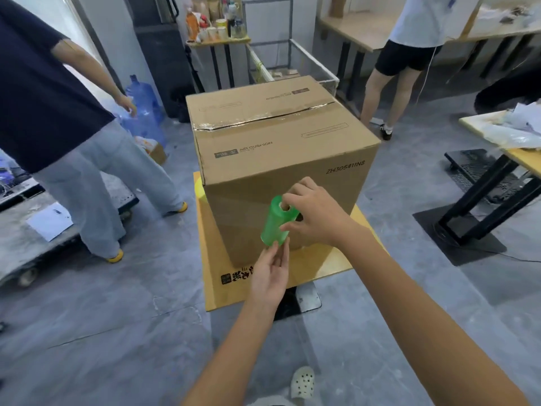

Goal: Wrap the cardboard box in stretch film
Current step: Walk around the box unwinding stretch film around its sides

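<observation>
- Head view: the cardboard box (281, 159) stands on the small yellow table (360, 259); it looks stiff and bulky.
- The stretch film roll (276, 225) is upright at the box's near face. The right hand (313, 218) grips its top and the left hand (270, 273) touches its lower end with straight fingers.
- The film is probably light and clingy, so the roll is best held by its core ends.

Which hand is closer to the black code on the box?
Right. The right hand is just below the code, atop the roll; the left hand is lower, under the roll.

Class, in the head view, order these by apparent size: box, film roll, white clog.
Largest to smallest:
1. box
2. film roll
3. clog
The film roll and clog look fairly close.
</observation>
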